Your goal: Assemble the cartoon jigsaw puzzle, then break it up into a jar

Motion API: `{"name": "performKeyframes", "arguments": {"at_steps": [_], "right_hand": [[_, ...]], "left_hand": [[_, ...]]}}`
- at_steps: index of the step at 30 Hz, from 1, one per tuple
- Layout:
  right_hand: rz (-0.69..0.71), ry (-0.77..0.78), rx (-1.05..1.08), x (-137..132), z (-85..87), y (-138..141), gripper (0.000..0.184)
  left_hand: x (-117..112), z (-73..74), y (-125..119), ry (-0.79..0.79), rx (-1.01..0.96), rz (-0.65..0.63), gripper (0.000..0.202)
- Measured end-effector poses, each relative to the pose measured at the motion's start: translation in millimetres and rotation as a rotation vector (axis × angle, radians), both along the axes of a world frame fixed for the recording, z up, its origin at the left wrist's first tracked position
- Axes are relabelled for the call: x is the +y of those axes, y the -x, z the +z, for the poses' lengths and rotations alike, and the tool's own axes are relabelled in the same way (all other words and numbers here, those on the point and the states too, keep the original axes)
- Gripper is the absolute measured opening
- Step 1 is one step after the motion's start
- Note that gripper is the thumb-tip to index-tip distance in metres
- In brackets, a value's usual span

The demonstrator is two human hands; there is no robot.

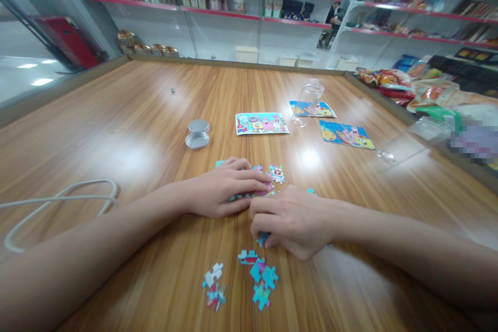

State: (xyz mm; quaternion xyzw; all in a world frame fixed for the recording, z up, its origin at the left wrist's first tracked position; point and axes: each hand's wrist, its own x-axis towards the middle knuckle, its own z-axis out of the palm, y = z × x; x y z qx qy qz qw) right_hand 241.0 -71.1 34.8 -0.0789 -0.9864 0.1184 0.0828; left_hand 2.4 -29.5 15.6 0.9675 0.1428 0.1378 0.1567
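The left hand (225, 187) lies flat, fingers extended, over a cluster of puzzle pieces (277, 174) on the worktop (155, 275), probably to steady them; its grip closes on nothing that shows. The right hand (298, 218) curls in beside it, its grip narrow, seemingly pinching a blue piece (262, 239) between thumb and finger. Loose pieces (261, 295) lie nearer the body, likely for easy reach, and a picture card (262, 124) faces the person beyond the cluster, presumably as a guide.

Both hands hide much of the cluster, so how many pieces interlock cannot be told. The see-through jar (309, 98) has edges hard to trace; the white cable (62, 198) is cut off at left.
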Motion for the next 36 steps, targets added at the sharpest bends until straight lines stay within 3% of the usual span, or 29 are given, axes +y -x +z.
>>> {"name": "performKeyframes", "arguments": {"at_steps": [5, 8, 11, 14, 17, 21, 36], "right_hand": [[0.064, 0.126, 0.056, -1.9, -1.3, 1.6, 0.007], [0.006, 0.27, 0.171, 5.9, -2.7, -0.3, 0.008], [-0.243, 0.35, 0.394, 26.6, -6.3, -6.9, 0.011], [-0.55, 0.403, 0.496, 52.5, -14.7, -15.9, 0.015], [-0.697, 0.558, 0.54, 70.7, -24.2, -22.0, 0.024], [-0.726, 0.667, 0.558, 77.2, -27.7, -23.7, 0.025], [-0.721, 0.612, 0.546, 78.7, -31.2, -23.8, 0.021]], "left_hand": [[-0.1, 0.3, -0.4, -0.007, -0.01, 0.006, 0.042], [-0.7, 1.8, -0.6, -0.009, 0.001, 0.009, 0.036], [-1.5, 3.3, -1.0, -0.014, 0.02, 0.024, 0.029], [-1.7, 3.8, -1.3, -0.013, 0.017, 0.022, 0.038], [-1.4, 3.2, -1.1, 0.003, 0.003, 0.009, 0.043], [-1.2, 2.6, -0.6, 0.004, 0.016, 0.006, 0.044], [-1.3, 3.5, 0.1, 0.007, -0.013, 0.005, 0.044]]}}
